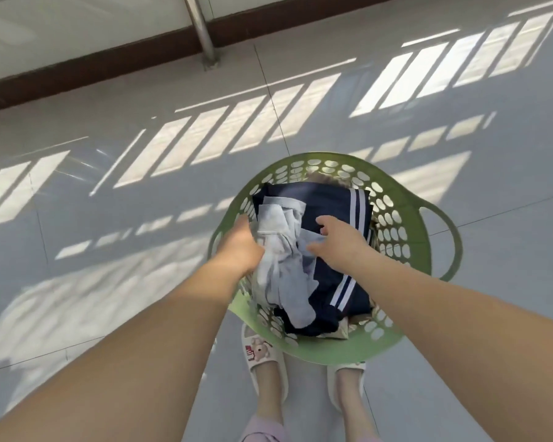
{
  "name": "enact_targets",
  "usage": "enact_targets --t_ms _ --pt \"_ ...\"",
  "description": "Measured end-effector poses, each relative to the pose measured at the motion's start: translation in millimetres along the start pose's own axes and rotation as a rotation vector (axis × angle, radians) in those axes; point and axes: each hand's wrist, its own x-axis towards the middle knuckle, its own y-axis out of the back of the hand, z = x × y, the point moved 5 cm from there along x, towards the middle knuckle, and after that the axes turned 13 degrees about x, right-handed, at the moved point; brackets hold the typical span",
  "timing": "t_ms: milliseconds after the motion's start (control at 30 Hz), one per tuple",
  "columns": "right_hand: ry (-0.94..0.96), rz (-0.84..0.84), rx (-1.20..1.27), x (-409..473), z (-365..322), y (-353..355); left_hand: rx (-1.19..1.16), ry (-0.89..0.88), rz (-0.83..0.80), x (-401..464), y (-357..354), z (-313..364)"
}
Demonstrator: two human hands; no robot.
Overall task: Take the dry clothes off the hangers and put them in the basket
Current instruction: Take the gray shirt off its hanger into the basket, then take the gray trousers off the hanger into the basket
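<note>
Fig.: head view, looking down at floor. L to R: left hand point(239, 247), at approx. 9 o'clock of the green basket point(419, 237), fingers curled into the pale grey garment point(280, 266), gripping its bunched edge, prob. to push it down inside the rim. The garment lies crumpled on a navy garment w/ white stripes point(342, 199), which fills the basket centre; both already inside. Right hand point(340, 239), at basket centre toward 3 o'clock, fingers spread and relaxed over the cloth, thumb touching the grey fabric; seems to be settling the pile, not holding. Slippers point(262, 355) at 6 o'clock, basket just ahead of toes. No hangers in view. Slipper shows cartoon motif w/ a red patch; any lettering unreadable.
</note>
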Motion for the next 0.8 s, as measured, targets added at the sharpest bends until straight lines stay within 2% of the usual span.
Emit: enact_targets --t_ms 300,433,533,800 --pt "-0.014 -0.022 -0.073 -7.0 11.5 -7.9 -0.006 0.015 -0.139 -6.0 -35.9 4.4" --pt "0.018 -0.03 -0.085 -33.8 -5.5 4.1 -0.063 -0.028 -0.118 -38.2 -22.4 13.2" --pt "0.099 0.001 -0.07 -58.3 -38.2 21.9 -0.084 -0.087 -0.051 -66.3 5.0 33.6" --pt "0.437 0.123 -0.039 -181.3 -175.0 104.7 -0.21 -0.32 0.265 -192.4 141.7 117.0"
